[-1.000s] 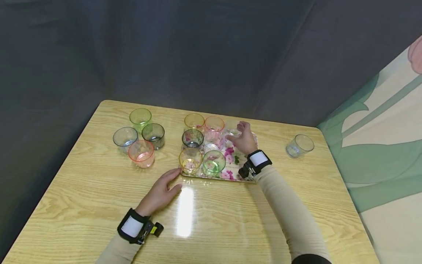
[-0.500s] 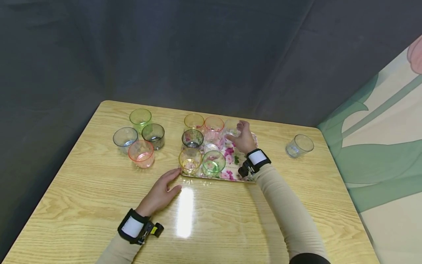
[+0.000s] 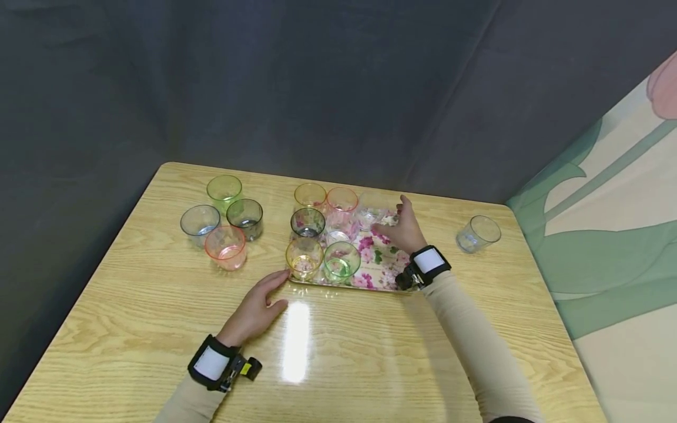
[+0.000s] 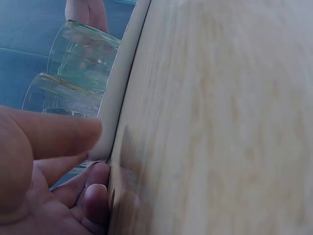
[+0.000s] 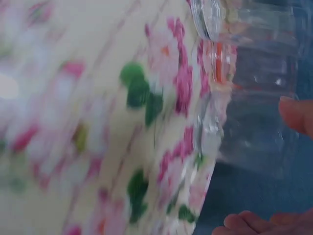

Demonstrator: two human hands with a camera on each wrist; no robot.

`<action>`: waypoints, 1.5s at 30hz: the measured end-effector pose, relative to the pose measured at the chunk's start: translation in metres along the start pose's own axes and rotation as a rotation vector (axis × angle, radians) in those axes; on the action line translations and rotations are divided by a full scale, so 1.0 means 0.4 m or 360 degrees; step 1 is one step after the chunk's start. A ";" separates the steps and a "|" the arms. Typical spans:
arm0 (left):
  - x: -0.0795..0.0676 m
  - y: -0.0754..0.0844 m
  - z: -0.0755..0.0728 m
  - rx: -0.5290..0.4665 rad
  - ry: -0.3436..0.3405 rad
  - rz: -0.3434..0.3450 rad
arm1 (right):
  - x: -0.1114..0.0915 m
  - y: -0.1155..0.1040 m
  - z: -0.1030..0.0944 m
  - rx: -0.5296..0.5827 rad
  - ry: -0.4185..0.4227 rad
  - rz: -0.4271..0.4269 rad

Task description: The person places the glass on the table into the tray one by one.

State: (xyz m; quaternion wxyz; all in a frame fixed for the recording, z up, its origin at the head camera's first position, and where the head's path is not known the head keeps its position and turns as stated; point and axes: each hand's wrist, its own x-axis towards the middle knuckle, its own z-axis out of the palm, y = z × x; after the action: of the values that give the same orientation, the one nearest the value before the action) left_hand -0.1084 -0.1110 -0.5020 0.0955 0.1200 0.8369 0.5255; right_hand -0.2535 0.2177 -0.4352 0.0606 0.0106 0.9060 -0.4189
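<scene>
In the head view my right hand [image 3: 406, 231] is spread beside a clear glass [image 3: 372, 212] at the tray's back, fingers apart from it. The right wrist view shows this clear glass [image 5: 249, 132] standing on the tray, between the thumb and the other fingers. My left hand [image 3: 255, 308] rests on the table, fingertips touching the front left corner of the flowered tray [image 3: 378, 276]. Near those fingertips stand a yellow glass [image 3: 305, 258] and a green glass [image 3: 342, 262]. Behind them are a smoky grey glass [image 3: 308, 223], another yellow glass [image 3: 310, 194] and a pink glass [image 3: 342, 200].
Left of the tray stand a light green glass [image 3: 224, 189], a dark grey glass [image 3: 245, 218], a bluish glass [image 3: 200, 222] and a pinkish-red glass [image 3: 226, 248]. Far right on the table [image 3: 338, 364] is one clear glass [image 3: 478, 234]. A dark curtain [image 3: 317, 88] hangs behind.
My right hand has let go of the clear glass and moved a little to the right, its fingers spreading. The left hand stays at the tray corner.
</scene>
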 end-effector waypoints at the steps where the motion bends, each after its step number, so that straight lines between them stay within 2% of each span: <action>1: 0.000 0.000 0.000 0.0008 -0.0001 0.0000 | -0.009 0.004 -0.010 -0.0004 0.0000 0.0001; 5: 0.000 -0.001 0.000 0.0026 -0.0008 -0.0003 | -0.046 0.023 -0.048 -0.0090 0.0061 -0.0014; 8: -0.002 0.000 -0.001 0.0024 0.0010 -0.0021 | -0.071 0.041 -0.067 -0.0271 0.0132 -0.0053; 10: -0.003 0.000 -0.003 0.0032 0.0026 -0.0038 | -0.089 0.055 -0.076 -0.0406 0.0131 -0.0081; 12: -0.004 0.000 -0.003 0.0040 0.0036 -0.0060 | -0.109 0.071 -0.082 -0.0521 0.0086 -0.0082; 15: -0.003 0.002 -0.004 0.0044 0.0040 -0.0087 | -0.141 0.101 -0.091 -0.0640 -0.0037 -0.0011; 21: -0.005 0.005 -0.005 -0.0017 0.0053 -0.0101 | -0.198 0.161 -0.106 -0.0786 -0.0261 0.0147; 26: -0.003 0.007 -0.002 -0.0051 0.0052 -0.0105 | -0.240 0.184 -0.110 -0.0763 -0.0389 0.0213; 31: -0.001 0.009 0.001 -0.0052 0.0062 -0.0097 | -0.266 0.193 -0.099 -0.0686 -0.0416 0.0220; 39: -0.001 0.015 0.002 -0.0056 0.0063 -0.0097 | -0.275 0.207 -0.069 -0.0644 -0.0328 0.0171; 42: 0.000 0.017 0.001 -0.0064 0.0105 -0.0097 | -0.275 0.208 -0.060 -0.0652 -0.0273 0.0165; 45: -0.001 0.020 0.000 -0.0087 0.0197 -0.0097 | -0.274 0.206 -0.052 -0.0627 -0.0247 0.0153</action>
State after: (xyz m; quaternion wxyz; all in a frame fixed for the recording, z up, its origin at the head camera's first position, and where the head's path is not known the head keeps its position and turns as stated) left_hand -0.1072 -0.1077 -0.4948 0.0627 0.0592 0.8298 0.5513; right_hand -0.1410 0.2906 -0.4713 0.1510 0.0095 0.9614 -0.2298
